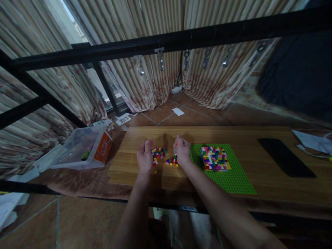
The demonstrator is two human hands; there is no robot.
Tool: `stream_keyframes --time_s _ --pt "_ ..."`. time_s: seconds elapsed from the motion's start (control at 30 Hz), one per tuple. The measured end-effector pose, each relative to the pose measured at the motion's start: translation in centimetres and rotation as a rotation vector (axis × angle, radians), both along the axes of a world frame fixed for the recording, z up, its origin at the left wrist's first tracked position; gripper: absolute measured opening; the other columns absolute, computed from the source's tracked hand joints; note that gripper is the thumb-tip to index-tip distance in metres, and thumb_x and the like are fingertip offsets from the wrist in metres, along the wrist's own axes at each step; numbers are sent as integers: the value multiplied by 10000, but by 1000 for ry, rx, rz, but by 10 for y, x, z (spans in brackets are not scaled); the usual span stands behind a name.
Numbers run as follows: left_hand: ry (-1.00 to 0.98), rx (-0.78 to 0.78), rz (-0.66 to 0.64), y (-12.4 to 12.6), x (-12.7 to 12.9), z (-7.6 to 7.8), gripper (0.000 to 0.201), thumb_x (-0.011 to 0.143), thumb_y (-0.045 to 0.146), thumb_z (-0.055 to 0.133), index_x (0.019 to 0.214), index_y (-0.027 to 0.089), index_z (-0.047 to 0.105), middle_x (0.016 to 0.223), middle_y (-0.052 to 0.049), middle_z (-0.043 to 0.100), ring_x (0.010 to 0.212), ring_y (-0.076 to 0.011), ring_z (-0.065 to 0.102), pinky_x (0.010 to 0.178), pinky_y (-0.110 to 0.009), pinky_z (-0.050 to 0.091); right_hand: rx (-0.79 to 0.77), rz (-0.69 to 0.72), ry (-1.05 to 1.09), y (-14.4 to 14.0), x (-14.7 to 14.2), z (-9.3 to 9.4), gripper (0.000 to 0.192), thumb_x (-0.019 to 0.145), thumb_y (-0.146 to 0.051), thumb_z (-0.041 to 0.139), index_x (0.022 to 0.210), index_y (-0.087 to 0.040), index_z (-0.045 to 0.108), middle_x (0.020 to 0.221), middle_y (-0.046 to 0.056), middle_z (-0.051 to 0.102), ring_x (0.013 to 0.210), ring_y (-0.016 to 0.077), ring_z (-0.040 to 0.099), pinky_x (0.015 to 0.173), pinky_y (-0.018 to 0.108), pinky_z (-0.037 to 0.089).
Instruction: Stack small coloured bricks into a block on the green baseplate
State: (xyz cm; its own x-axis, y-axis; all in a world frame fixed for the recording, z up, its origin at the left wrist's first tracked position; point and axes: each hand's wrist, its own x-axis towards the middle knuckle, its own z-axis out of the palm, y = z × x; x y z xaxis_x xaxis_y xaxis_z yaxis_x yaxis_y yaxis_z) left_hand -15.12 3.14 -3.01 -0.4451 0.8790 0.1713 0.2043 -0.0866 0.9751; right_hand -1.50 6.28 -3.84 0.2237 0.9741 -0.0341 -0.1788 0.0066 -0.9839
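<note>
Loose toy bricks in many colours lie in two small heaps on a wooden board. My left hand stands on edge at the left side of these heaps, its fingers held out and nothing seen in them. Over the right-hand heap, my right hand has its fingers curled in, with a bit of orange-red brick showing at the fingertips. To its right, a multicoloured block of stacked bricks sits on a green studded baseplate. The palm side of my right hand is hidden.
A clear plastic bin with an orange label stands left of the wooden board. A dark flat slab and white papers lie at the right. A black metal bar with hanging clips crosses in front of the curtains.
</note>
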Motion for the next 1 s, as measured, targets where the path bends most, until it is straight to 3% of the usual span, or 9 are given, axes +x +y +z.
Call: stream_keyframes --time_s 0.1,0.23,0.3,0.43,0.53,0.63,0.8,0.9,1.0 --pt "-266 6 -2 -5 11 9 461 866 540 466 927 133 674 986 -117 717 944 -209 681 888 -360 519 -67 38 161 3 3 6 415 884 -547 328 602 -256 237 452 -123 183 359 78 136 348 205 156" --pt "-621 -55 -68 -16 31 26 375 906 460 445 963 146 640 1105 -120 685 1034 -181 657 971 -344 479 -94 129 315 -1 7 23 454 898 -554 355 590 -247 227 466 -118 199 363 70 169 349 189 218" --pt "-825 -111 -120 -21 43 34 349 932 422 426 933 148 644 1110 -113 681 1043 -171 650 987 -328 467 -106 196 490 -7 5 34 471 898 -559 406 588 -239 253 471 -114 224 366 67 186 350 184 233" --pt "-1133 -101 -179 -28 65 45 327 945 353 443 904 123 672 941 -86 704 961 -164 660 969 -294 465 -99 251 776 -25 -8 52 441 792 -522 641 590 -210 404 513 -90 401 415 57 351 415 186 342" --pt "-1308 -81 -192 -30 75 50 325 960 285 417 837 127 673 811 -46 690 846 -134 663 937 -262 473 59 180 626 -39 -15 59 362 741 -461 715 591 -189 529 580 -51 538 523 73 487 525 204 414" --pt "-1400 -85 -209 -30 78 52 300 940 247 437 773 135 660 756 -35 680 813 -146 668 916 -279 487 193 149 412 -47 -16 66 365 792 -481 654 583 -189 588 568 -31 572 546 100 526 577 238 433" --pt "-1504 -61 -205 -31 78 56 272 914 191 435 779 125 663 787 -54 698 847 -166 681 904 -292 497 186 174 399 -50 -15 84 495 870 -587 467 577 -200 564 557 -12 575 546 126 557 603 277 460" --pt "-1566 -61 -216 -33 80 60 306 923 203 413 774 120 667 799 -70 699 877 -172 681 897 -284 504 177 154 435 -48 -13 91 461 861 -586 490 611 -202 542 573 -23 564 540 113 547 579 262 456" --pt "-1622 -74 -246 -35 82 64 347 933 219 390 733 127 658 747 -66 682 844 -165 678 875 -274 515 235 97 261 -47 -10 93 381 872 -546 523 708 -205 570 500 -65 498 448 91 461 486 230 390"
